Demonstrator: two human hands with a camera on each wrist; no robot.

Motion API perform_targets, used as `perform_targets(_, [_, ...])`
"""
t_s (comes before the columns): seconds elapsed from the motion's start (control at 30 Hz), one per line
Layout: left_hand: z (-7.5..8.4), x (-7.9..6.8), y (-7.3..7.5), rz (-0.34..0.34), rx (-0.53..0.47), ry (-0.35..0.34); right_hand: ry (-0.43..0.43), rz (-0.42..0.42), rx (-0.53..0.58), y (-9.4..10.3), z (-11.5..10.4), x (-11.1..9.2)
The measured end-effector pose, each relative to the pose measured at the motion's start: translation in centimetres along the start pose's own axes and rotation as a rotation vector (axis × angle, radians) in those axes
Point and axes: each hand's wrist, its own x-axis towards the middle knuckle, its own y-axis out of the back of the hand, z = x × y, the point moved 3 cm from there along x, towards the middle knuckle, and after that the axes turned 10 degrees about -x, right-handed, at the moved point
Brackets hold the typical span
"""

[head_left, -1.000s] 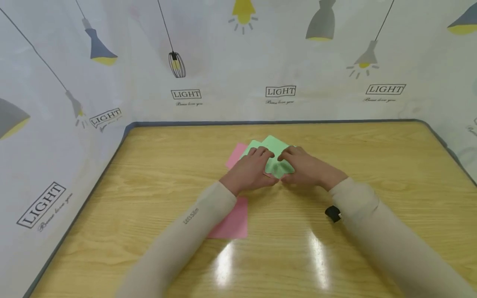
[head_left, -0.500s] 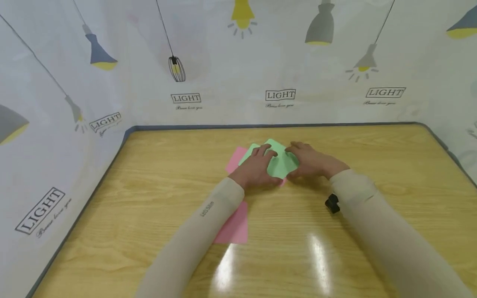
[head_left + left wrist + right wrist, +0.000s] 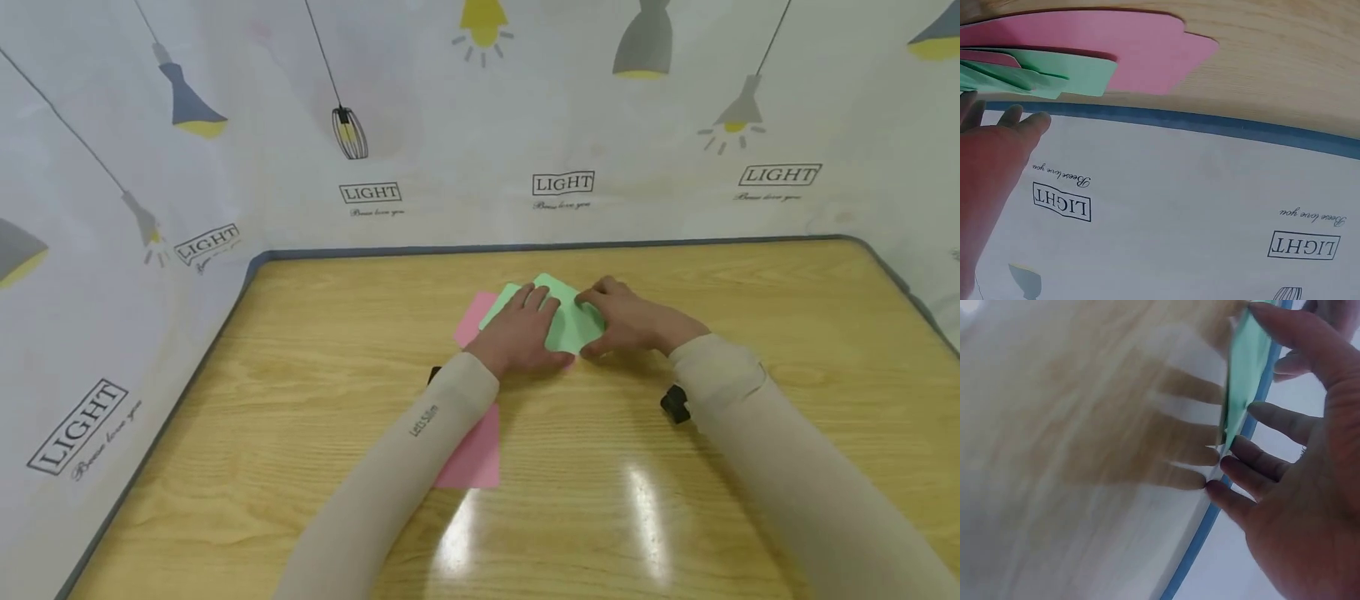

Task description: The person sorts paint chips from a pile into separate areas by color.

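Lamp-printed screens ring the wooden desk, where green paper lies over a pink sheet. Left hand presses it flat, fingers straight; right hand pinches its edge.

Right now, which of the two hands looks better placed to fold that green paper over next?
Probably the right hand: its fingers meet the green paper at its right edge, as the wrist view shows. The left hand lies flat on the paper, better suited to pinning it over the pink paper.
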Motion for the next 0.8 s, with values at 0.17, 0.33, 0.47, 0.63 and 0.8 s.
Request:
perform_targets(0.17, [0.3,0.0,-0.1,-0.024,0.013,-0.008,-0.004,0.042,-0.017,-0.3,-0.1,-0.2])
perform_targets(0.33, [0.4,-0.2,-0.3,-0.046,-0.005,-0.002,0.033,0.064,-0.067,-0.5,-0.4,-0.5])
perform_targets(0.47, [0.5,-0.4,-0.4,-0.037,-0.044,-0.002,0.063,0.059,-0.127,-0.3,-0.8,-0.8])
perform_targets(0.63, [0.5,-0.6,-0.4,-0.041,-0.038,-0.013,0.068,0.046,-0.188,-0.1,-1.2,-1.0])
perform_targets(0.8, [0.6,-0.7,-0.4,-0.051,-0.03,-0.039,0.075,0.046,-0.26,-0.1,-1.6,-1.1])
